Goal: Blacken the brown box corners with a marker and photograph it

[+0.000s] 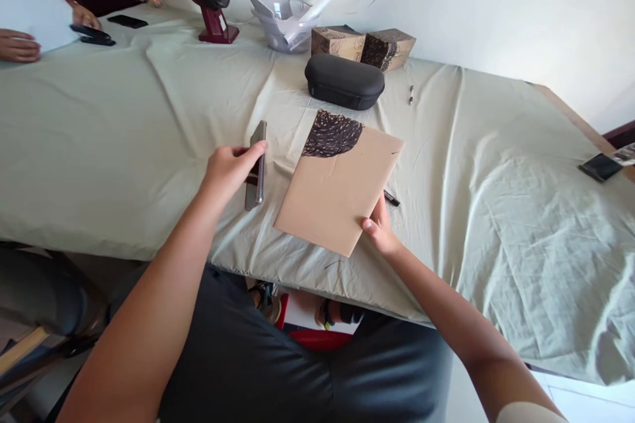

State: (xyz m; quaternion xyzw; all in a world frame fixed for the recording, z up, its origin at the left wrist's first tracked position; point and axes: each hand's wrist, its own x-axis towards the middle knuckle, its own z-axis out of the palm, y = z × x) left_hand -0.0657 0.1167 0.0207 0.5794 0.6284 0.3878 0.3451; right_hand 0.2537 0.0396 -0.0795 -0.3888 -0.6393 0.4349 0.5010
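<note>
My left hand point(229, 170) is closed around a smartphone point(260, 171), which it holds on edge just above the cloth. My fingers behind the phone are mostly hidden. At the near right edge of a flat brown cardboard piece point(342, 185), my right hand point(381, 228) grips with the thumb on top and the fingers underneath. Dense black scribbling covers the cardboard's far left corner. Beside my right hand, a black pen point(391, 198) lies on the cloth, partly hidden. Beyond the cardboard rests a black zipped case point(344, 82).
A pale green cloth point(99, 145) covers the table. Along the wall stand a fan point(213, 6), a clear plastic basket point(285, 32) and scribbled brown boxes point(387, 49). Another person's hands point(20, 46) hold a white sheet point(34, 6) near a stapler point(93, 35) and a dark phone point(127, 21).
</note>
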